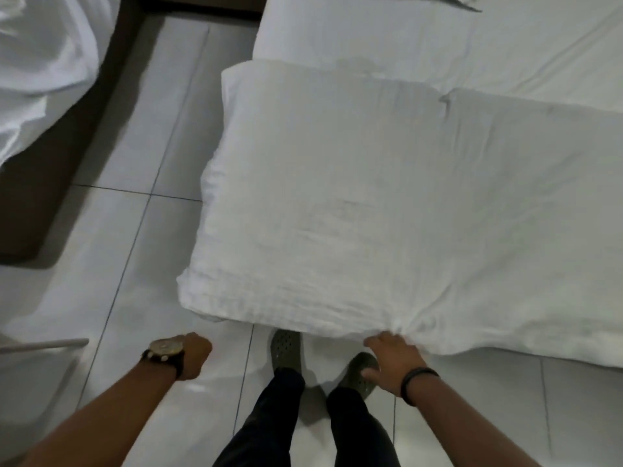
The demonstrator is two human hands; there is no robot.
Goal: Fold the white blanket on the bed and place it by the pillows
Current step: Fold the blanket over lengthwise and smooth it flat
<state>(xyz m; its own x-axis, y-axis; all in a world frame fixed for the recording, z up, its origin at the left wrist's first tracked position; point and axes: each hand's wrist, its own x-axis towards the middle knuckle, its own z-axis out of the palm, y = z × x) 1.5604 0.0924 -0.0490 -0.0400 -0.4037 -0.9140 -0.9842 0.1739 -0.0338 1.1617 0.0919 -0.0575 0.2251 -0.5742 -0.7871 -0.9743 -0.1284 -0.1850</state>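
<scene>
Blanket (387,203) judged already folded into a thick pad at near bed (371,35) edge, pinched by right hand (391,362); left hand (194,353) fisted, empty; move to far pillows (462,0) outstanding.

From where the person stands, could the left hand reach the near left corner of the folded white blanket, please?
Probably yes. The left hand hangs curled and holding nothing just below the white blanket, with only bare floor between them; the right hand already grips the near edge.
</scene>
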